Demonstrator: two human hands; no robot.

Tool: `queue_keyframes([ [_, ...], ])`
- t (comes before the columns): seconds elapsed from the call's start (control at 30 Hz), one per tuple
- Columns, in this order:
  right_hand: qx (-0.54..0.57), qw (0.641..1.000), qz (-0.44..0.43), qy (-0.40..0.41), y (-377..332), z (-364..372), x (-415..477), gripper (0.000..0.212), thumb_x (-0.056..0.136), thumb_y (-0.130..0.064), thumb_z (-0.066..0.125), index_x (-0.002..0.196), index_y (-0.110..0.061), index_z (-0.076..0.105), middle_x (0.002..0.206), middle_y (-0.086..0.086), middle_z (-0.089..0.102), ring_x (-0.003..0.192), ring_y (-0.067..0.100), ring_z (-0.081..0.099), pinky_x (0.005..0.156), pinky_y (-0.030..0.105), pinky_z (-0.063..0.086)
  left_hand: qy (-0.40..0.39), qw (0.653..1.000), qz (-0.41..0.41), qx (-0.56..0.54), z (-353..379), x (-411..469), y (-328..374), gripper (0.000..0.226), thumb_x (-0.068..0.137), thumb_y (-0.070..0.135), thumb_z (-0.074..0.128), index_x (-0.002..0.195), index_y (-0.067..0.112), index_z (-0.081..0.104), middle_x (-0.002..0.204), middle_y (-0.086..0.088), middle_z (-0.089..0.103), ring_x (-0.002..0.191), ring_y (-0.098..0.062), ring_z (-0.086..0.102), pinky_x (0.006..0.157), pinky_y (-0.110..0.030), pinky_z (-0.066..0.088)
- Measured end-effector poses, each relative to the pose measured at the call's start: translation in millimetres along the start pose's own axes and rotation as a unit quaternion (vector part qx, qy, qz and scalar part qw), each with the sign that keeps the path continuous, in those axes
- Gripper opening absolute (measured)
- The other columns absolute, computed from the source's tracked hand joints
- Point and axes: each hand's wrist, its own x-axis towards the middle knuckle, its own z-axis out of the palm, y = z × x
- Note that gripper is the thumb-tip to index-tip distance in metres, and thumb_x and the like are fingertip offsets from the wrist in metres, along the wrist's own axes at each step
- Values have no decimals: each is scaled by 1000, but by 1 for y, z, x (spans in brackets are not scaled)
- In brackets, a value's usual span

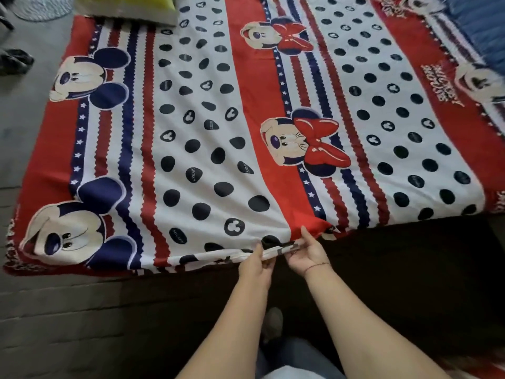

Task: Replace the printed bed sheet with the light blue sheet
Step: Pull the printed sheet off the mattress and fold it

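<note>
- The left hand [257, 265] is clamped on the near hem of the red, white and navy printed bed sheet [207, 127] with its cartoon mice and dark dots; the cloth is pinched between curled fingers and thumb.
- The right hand [307, 255] is held just beside it at the same near edge of the bed [396, 269], palm up, with the fingers tucked under the hem and the thumb laid on top.
- The hem is lifted slightly off the dark side of the bed between the two hands, and folds fan out from that spot.
- The printed bed sheet is otherwise spread flat over the whole bed, so removal is judged barely begun.
- A bunched blue fabric [481, 31] is seen at the far right corner of the bed; it may be the replacement, but this cannot be told for sure.
- A yellow-green pillow [131, 6] lies at the far left corner of the bed and would likely need to be lifted off.
- Stripping, spreading and tucking are all left to be done.
</note>
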Motion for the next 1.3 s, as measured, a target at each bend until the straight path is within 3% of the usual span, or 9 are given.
queue_keyframes([
  [0.13,57,997,-30,44,-29,6,1,37,93,-19,58,129,-17,56,128,10,60,117,30,56,99,52,39,32,999,3,-17,-12,4,19,34,94,0,59,127,4,50,91,-16,62,80,-28,61,45,-45,54],
  [0.27,78,988,-114,65,-85,-20,1,44,86,-14,62,128,-23,52,129,2,58,124,22,52,98,47,39,51,998,42,-4,-22,22,47,44,89,-1,64,131,2,51,89,-11,64,77,-24,63,62,-45,58],
  [0.37,91,984,-141,56,-126,-55,3,66,37,-4,93,96,-14,64,83,9,74,101,19,69,89,45,45,58,996,65,18,-21,29,49,44,91,0,63,133,0,51,90,-10,64,79,-23,63,86,-44,57],
  [0.43,78,984,-160,28,-140,-66,2,85,9,-4,97,87,-14,66,70,7,74,69,19,73,89,44,50,67,996,63,11,-11,30,34,43,91,7,66,131,2,53,90,-9,64,77,-22,63,75,-40,59],
  [0.53,57,987,-148,5,-145,-67,-3,46,56,-14,86,98,-13,68,80,11,75,66,24,73,98,48,48,54,998,27,30,17,26,-9,42,89,30,68,126,11,58,97,-8,66,84,-24,63,84,-39,53],
  [0.67,41,993,-112,20,-151,-82,1,66,53,-12,89,115,-11,65,105,14,72,76,28,73,70,49,58,20,996,-30,87,61,10,-86,35,86,41,68,108,16,58,108,-8,62,104,-26,56,106,-43,36],
  [0.73,11,997,-81,9,-155,-92,1,80,36,-9,94,111,-7,66,96,15,73,75,28,73,61,44,60,-12,993,-66,92,84,-2,-129,31,87,39,67,98,11,58,98,-10,64,93,-26,60,98,-41,42],
  [0.9,-41,999,-11,-17,-178,-103,-14,13,87,-4,61,98,0,64,80,19,73,67,29,72,52,40,58,-46,997,-45,52,125,-10,-197,16,98,17,55,89,5,59,56,-9,69,45,-19,67,41,-26,53],
  [1.3,42,993,-105,36,-276,-130,4,55,72,-8,72,126,-13,60,108,14,71,92,26,70,91,49,48,45,999,19,10,116,4,-186,12,97,5,56,85,4,53,83,-15,61,73,-25,59,35,-32,52],
])
